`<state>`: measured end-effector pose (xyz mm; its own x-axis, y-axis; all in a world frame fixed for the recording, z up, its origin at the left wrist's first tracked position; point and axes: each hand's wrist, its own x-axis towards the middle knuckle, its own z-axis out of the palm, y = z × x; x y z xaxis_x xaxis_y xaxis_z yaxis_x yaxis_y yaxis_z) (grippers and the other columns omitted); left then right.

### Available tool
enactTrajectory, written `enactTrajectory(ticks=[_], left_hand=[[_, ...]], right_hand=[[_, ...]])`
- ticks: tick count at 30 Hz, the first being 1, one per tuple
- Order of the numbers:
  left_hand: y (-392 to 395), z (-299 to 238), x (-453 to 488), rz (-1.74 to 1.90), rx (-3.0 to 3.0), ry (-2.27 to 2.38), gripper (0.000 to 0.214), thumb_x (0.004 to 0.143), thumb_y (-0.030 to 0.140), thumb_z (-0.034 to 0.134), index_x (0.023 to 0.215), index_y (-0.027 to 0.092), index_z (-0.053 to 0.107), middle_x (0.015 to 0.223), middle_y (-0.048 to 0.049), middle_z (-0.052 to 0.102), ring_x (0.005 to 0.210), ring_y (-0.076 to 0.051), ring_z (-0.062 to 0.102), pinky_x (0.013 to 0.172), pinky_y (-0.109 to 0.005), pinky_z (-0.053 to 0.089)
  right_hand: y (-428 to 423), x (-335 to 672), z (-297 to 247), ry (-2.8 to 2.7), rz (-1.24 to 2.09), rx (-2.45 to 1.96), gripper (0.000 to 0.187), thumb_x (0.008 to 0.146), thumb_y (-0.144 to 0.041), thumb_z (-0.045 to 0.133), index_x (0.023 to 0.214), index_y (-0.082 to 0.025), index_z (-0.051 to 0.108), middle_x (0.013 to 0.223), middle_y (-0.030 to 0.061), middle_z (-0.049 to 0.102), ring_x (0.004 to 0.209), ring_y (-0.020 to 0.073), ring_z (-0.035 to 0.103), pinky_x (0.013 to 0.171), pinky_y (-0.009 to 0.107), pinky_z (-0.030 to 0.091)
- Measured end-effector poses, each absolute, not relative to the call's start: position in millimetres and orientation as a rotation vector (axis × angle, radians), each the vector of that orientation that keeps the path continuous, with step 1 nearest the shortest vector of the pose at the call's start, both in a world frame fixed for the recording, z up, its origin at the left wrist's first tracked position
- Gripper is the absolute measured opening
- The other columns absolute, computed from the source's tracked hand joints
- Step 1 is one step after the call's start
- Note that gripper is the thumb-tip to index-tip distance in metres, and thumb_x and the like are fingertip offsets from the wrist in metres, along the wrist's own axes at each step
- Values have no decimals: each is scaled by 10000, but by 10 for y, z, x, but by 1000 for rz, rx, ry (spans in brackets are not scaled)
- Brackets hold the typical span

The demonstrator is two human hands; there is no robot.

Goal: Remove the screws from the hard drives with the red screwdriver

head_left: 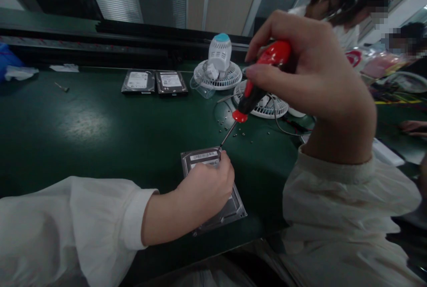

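A hard drive (236, 210) lies label side up on the green table near the front edge. Across it rests my left hand (208, 189), its fingers curled together at the drive's upper right corner. What those fingertips pinch is hidden. My right hand (310, 62) is raised above and wrapped round a screwdriver (251, 93) with a red and black handle. The shaft slants down to the left, and its tip meets the drive's corner beside my left fingertips. Several small screws (235, 135) lie scattered just beyond the drive.
Two more hard drives (138, 81) (171, 82) lie side by side farther back. White fans (218, 75) with cables stand behind the screws. A small screw-like part (62, 87) lies at left, near a blue bag (9, 61). People (343, 0) are at the right.
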<state>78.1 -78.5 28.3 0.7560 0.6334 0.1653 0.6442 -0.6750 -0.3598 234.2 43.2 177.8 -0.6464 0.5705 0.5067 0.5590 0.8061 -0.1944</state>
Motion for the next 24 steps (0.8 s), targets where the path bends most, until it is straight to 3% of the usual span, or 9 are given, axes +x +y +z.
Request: enactTrajectory(ticks=[3, 5, 9, 13, 18, 20, 24], left_hand=[[-781, 302, 792, -50, -2554, -982, 394, 1024, 125, 470, 1317, 6, 704, 1342, -307, 682, 997, -302, 751, 583, -306, 585], [-781, 311, 796, -63, -2549, -998, 394, 1019, 124, 474, 1313, 3, 706, 1335, -306, 687, 946, -293, 759, 563, -306, 584], [-784, 325, 796, -35, -2567, -998, 398, 1022, 129, 473, 1325, 2, 697, 1348, -301, 682, 1006, -309, 757, 577, -310, 600], [-790, 320, 788, 2, -2575, -966, 401, 1030, 146, 478, 1341, 2, 686, 1363, -308, 671, 1122, -336, 731, 653, -339, 632], [-788, 300, 785, -6, -2575, -997, 405, 1040, 159, 480, 1364, 16, 675, 1378, -309, 662, 1058, -324, 749, 604, -327, 616], [-784, 297, 785, -12, -2578, -1004, 401, 1044, 164, 481, 1360, 18, 679, 1374, -307, 663, 1062, -322, 746, 603, -322, 610], [-779, 298, 784, -16, -2581, -998, 404, 1040, 164, 486, 1362, 7, 675, 1380, -315, 656, 970, -301, 757, 577, -310, 588]], right_hand=[[447, 2364, 1781, -2446, 95, -767, 151, 735, -332, 570, 869, -271, 538, 945, 52, 608, 764, 190, 470, 747, 389, 361], [452, 2365, 1773, -2434, 113, -758, 154, 750, -334, 561, 887, -265, 540, 940, 53, 593, 770, 186, 481, 748, 386, 357], [446, 2357, 1765, -2412, 48, -829, 209, 839, -436, 630, 804, -242, 560, 831, 39, 591, 726, 157, 471, 735, 376, 362], [451, 2375, 1787, -2467, 91, -766, 258, 771, -486, 682, 826, -267, 557, 901, 32, 611, 738, 166, 473, 701, 374, 365], [473, 2372, 1764, -2409, 30, -879, 473, 853, -687, 590, 752, -231, 518, 748, 36, 525, 675, 151, 427, 673, 369, 295], [479, 2373, 1760, -2392, -14, -918, 405, 847, -607, 621, 754, -229, 505, 753, 35, 513, 674, 145, 405, 675, 364, 281], [476, 2398, 1786, -2414, 90, -844, 234, 693, -361, 668, 822, -253, 506, 876, 37, 524, 710, 147, 409, 687, 364, 323]])
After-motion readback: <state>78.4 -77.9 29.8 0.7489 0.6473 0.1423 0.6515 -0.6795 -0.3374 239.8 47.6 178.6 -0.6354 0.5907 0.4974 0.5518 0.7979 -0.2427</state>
